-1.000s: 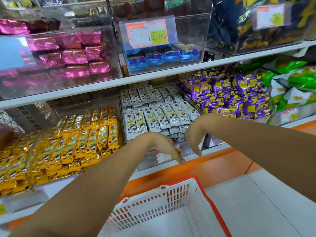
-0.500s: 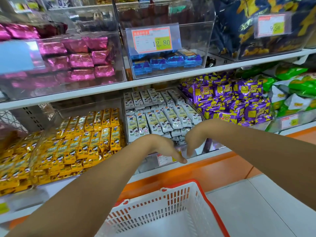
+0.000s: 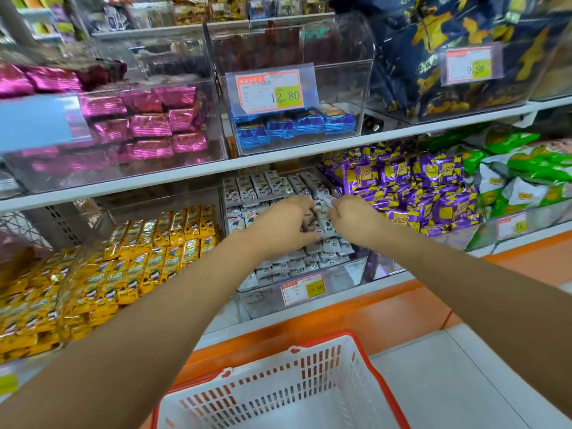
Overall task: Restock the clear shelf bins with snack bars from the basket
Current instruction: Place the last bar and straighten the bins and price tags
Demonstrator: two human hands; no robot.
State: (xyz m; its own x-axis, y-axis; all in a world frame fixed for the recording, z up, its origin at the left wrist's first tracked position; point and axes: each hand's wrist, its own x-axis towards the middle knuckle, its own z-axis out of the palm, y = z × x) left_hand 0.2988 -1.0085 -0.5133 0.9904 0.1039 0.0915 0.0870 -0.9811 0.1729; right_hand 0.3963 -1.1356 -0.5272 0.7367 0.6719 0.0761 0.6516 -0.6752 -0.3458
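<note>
Fingers [image 3: 302,203] amid white bars [image 3: 263,188], beside purple packs [image 3: 433,178]

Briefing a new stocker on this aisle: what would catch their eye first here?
Both arms meet mid-frame, left hand and right hand among the white snack bars in the lower centre bin. Bright yellow bars fill the bin to its left; a red-rimmed white basket sits below.
</note>
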